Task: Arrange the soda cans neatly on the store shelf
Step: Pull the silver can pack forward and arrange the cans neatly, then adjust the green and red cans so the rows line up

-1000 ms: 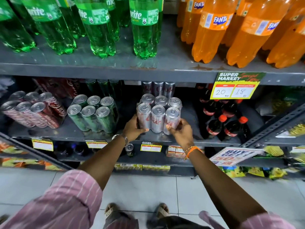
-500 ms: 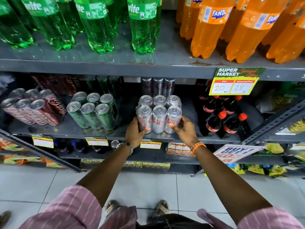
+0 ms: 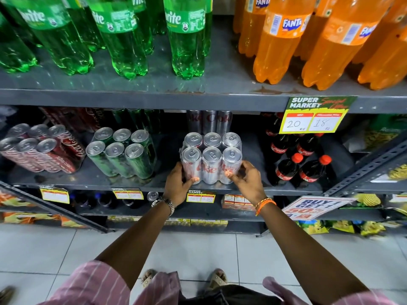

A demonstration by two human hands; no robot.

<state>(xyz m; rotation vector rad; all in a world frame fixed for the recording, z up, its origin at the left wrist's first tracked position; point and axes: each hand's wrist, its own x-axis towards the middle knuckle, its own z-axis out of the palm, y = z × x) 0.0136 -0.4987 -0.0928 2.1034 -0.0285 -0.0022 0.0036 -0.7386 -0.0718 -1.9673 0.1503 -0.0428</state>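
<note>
A shrink-wrapped pack of silver Diet Coke cans (image 3: 211, 160) stands upright near the front of the grey middle shelf (image 3: 154, 183). My left hand (image 3: 179, 186) grips its lower left corner, and my right hand (image 3: 247, 180) grips its lower right corner. To its left stand a pack of green cans (image 3: 122, 154) and a pack of red Coca-Cola cans (image 3: 41, 148). More silver cans (image 3: 209, 121) stand behind the held pack, partly hidden under the upper shelf.
Small dark cola bottles (image 3: 299, 161) stand right of the pack. Large green Sprite bottles (image 3: 123, 38) and orange Fanta bottles (image 3: 308, 40) fill the upper shelf. A yellow price sign (image 3: 312, 117) hangs from its edge. A slanted metal brace (image 3: 365, 168) crosses at right.
The silver pack has settled slightly further back on the shelf. Both hands have slid down to its lower corners.
</note>
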